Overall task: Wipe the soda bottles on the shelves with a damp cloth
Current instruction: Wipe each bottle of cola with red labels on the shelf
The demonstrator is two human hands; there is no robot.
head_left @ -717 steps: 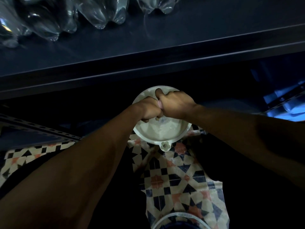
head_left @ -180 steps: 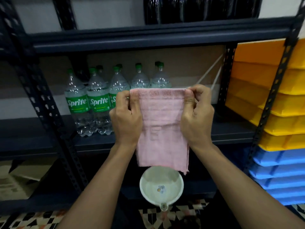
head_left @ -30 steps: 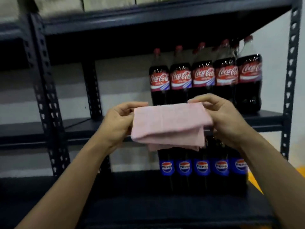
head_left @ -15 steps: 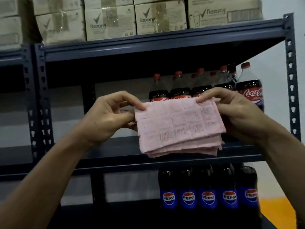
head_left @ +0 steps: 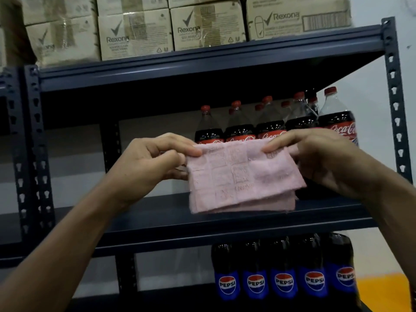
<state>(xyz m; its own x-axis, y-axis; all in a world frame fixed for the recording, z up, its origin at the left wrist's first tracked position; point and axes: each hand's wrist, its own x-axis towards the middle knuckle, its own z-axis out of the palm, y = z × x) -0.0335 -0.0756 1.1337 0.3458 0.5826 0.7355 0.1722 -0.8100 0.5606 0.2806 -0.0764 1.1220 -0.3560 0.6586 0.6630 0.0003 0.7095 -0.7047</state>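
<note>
A folded pink cloth (head_left: pixel 243 176) hangs in front of the dark metal shelf (head_left: pixel 180 224). My left hand (head_left: pixel 148 167) pinches its upper left corner between thumb and fingers. My right hand (head_left: pixel 322 158) pinches the upper right corner. Behind the cloth, several Coca-Cola bottles (head_left: pixel 337 122) with red caps stand on the middle shelf, their lower halves hidden by the cloth and my right hand. Several Pepsi bottles (head_left: pixel 283 273) stand in a row on the shelf below.
Rexona cardboard boxes (head_left: pixel 137 32) fill the top shelf. Perforated uprights stand at the left (head_left: pixel 36 154) and right (head_left: pixel 395 97). The left half of the middle shelf holds nothing. A white wall lies behind, and an orange patch (head_left: pixel 382 291) shows at lower right.
The view has tilted further up, so the boxes on top show more. Both hands keep hold of the cloth's upper corners; a second ago the cloth lay flatter between them.
</note>
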